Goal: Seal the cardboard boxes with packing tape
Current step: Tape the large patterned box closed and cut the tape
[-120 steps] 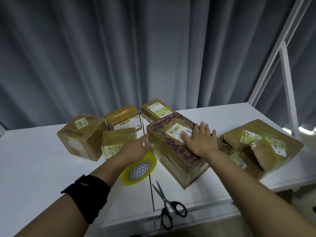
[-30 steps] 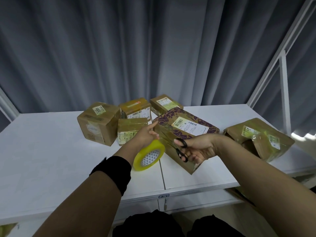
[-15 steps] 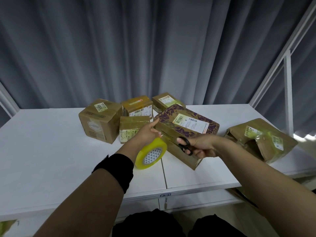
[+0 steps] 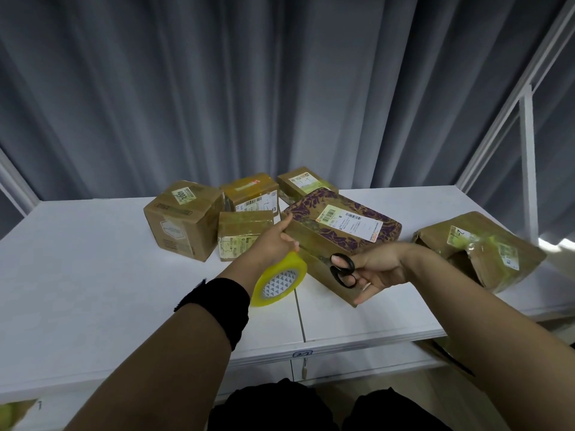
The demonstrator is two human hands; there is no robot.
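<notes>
1. Purple-patterned box [image 4: 342, 225] in the middle of the white table [image 4: 93, 275], label up. Long side face turned near-left, running from the far-left corner down to the near-right one.
2. Left hand [image 4: 270, 247] at the far-left end of that face, forefinger out against the top corner, other fingers curled round the yellow tape roll [image 4: 280, 283]. Roll hanging just under the hand, close against the box side.
3. Right hand [image 4: 376, 269] just right of the roll, thumb and fingers through the loops of the black scissors [image 4: 342, 270], in front of the same face. Blades dark against the cardboard: apart or together, cannot tell.
4. Likely step: cutting the strip between roll and box. Cut line left of the scissors, right hand nearer. Strip itself too clear to make out.
5. Smaller taped boxes [image 4: 183, 222] clustered far-left, torn brown box [image 4: 479, 250] right, well apart. Nothing between scissors and roll. Possible risk: left fingers close to the cut.
</notes>
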